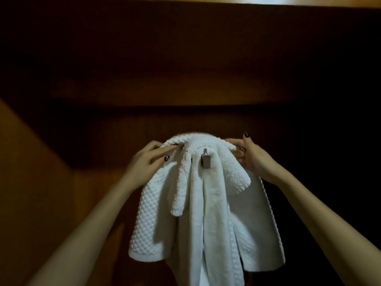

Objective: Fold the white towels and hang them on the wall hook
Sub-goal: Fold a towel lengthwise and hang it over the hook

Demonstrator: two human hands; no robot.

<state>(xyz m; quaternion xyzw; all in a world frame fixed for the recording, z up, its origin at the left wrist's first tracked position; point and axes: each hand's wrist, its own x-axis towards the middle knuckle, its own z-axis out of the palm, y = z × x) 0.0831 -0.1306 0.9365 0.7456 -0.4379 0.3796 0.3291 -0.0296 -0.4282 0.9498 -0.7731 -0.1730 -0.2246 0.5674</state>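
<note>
Your left hand (147,162) is up at the top left of the white towels (208,219). The fingers lie over the top fold and the thumb presses in from below, so it's pinching the cloth. Your right hand (250,156) has the top right corner, with most fingers curled into the fold and one finger sticking up free. The towels are bunched over the metal hook (205,161) on the dark wooden wall (185,79), and the hook's knob and square block poke out between the folds. A waffle-weave towel (152,223) hangs down on the left, and a fluffy towel (184,182) drapes over the top and down beside the hook. Smoother cloth hangs below in the middle. Can't tell exactly how many towels are in there.
</note>
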